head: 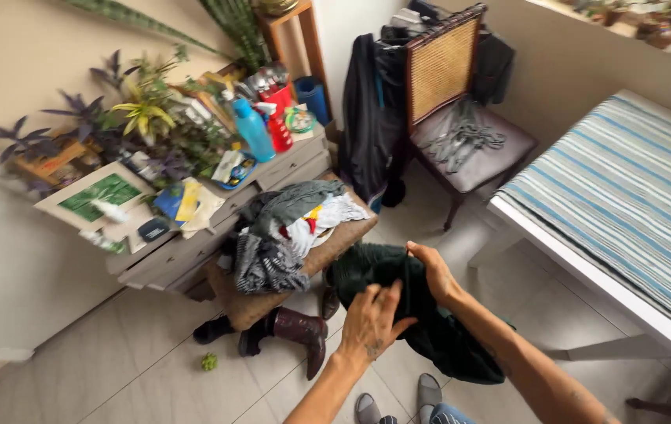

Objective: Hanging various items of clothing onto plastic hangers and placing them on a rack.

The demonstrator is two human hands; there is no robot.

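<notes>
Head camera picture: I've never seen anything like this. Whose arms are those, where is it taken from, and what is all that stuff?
There is no machine here. The camera sits on a person's head and looks down, so the two bare arms coming up from the bottom edge are that person's own. The left hand and the right hand both grip a dark green garment, held up above the tiled floor.

Just beyond it stands a low bench with a pile of clothes on top. A dark red boot lies on the floor beside the bench. Behind is a drawer unit crowded with potted plants, a blue bottle and papers. Farther back stands a cane-backed chair, and on the right a striped mattress.
</notes>
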